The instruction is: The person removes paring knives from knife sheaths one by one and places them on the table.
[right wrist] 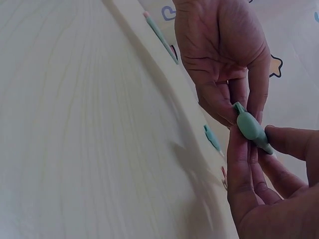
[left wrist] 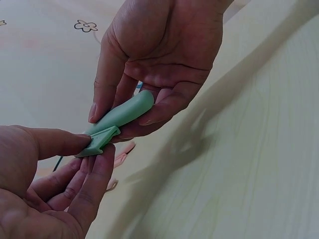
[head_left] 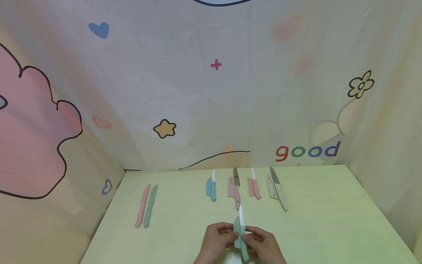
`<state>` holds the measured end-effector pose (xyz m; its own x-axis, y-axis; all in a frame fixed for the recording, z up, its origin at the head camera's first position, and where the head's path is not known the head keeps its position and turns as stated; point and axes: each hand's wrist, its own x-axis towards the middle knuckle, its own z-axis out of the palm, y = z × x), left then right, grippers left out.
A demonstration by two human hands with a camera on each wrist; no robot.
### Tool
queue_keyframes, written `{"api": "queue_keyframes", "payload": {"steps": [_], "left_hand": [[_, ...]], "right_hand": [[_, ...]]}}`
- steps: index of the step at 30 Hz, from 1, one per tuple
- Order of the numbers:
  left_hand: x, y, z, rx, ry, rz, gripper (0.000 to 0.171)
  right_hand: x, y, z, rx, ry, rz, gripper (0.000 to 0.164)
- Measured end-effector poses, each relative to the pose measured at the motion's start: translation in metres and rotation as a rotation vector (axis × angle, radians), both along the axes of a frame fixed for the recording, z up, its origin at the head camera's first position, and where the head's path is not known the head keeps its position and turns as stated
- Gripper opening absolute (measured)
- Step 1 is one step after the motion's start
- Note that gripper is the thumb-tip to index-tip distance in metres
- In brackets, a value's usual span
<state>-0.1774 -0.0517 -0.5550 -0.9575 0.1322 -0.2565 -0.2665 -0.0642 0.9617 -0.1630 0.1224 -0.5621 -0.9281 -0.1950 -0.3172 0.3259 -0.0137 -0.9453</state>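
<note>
At lower left, a pink knife [head_left: 143,206] and a green knife [head_left: 150,206] lie together on the counter [head_left: 329,223]. At lower centre, the left hand [head_left: 215,239], closed to a pinch, holds an empty mint sheath [head_left: 236,227] beside a mint knife [head_left: 243,231], its handle pinched likewise in the right hand [head_left: 266,246] — bare blade pointing away, likely for safety. Above, a blue knife [head_left: 213,189], two pink knives [head_left: 237,196] and a grey knife [head_left: 279,191] lie beside vacant covers [head_left: 209,187], presumably colour-paired.

1. One green knife [head_left: 242,229], two hands at it: left hand [head_left: 215,240], right hand [head_left: 264,245].
2. One green sheath [head_left: 237,224], just left of that knife.
3. Four bare knives [head_left: 213,187], beyond it.
4. Four loose sheaths [head_left: 209,186], likewise beyond.
5. Two covered knives [head_left: 150,206], well left of it.
</note>
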Motion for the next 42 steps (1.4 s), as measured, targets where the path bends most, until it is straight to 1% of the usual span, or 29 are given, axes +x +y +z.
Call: {"api": "queue_keyframes", "payload": {"steps": [4, 12, 18, 22, 27, 33, 39, 42], "left_hand": [[0.001, 0.001, 0.002, -0.009, 0.003, 0.001, 0.020], [-0.001, 0.001, -0.010, -0.021, 0.003, 0.000, 0.021], [-0.001, 0.000, -0.014, -0.026, 0.008, -0.010, 0.022], [0.001, -0.001, -0.014, -0.064, 0.029, 0.000, 0.021], [0.001, -0.002, -0.013, -0.090, 0.046, 0.015, 0.022], [-0.002, -0.004, -0.017, -0.128, 0.036, 0.037, 0.025], [-0.002, -0.009, -0.015, -0.144, 0.067, 0.045, 0.026], [-0.002, -0.011, -0.013, -0.135, 0.083, 0.043, 0.026]], "right_hand": [[0.000, 0.000, 0.001, -0.004, 0.008, 0.000, 0.051], [0.000, 0.001, 0.000, -0.003, 0.013, 0.003, 0.052], [0.000, 0.001, -0.002, -0.005, -0.011, 0.000, 0.053], [-0.001, -0.001, -0.004, 0.007, -0.020, 0.001, 0.053], [-0.001, -0.004, -0.004, 0.021, 0.002, 0.005, 0.051], [-0.003, -0.012, -0.003, 0.008, 0.020, 0.004, 0.050], [-0.007, -0.016, -0.004, 0.025, 0.026, -0.002, 0.052], [-0.009, -0.018, -0.004, 0.039, 0.021, -0.007, 0.052]]}}
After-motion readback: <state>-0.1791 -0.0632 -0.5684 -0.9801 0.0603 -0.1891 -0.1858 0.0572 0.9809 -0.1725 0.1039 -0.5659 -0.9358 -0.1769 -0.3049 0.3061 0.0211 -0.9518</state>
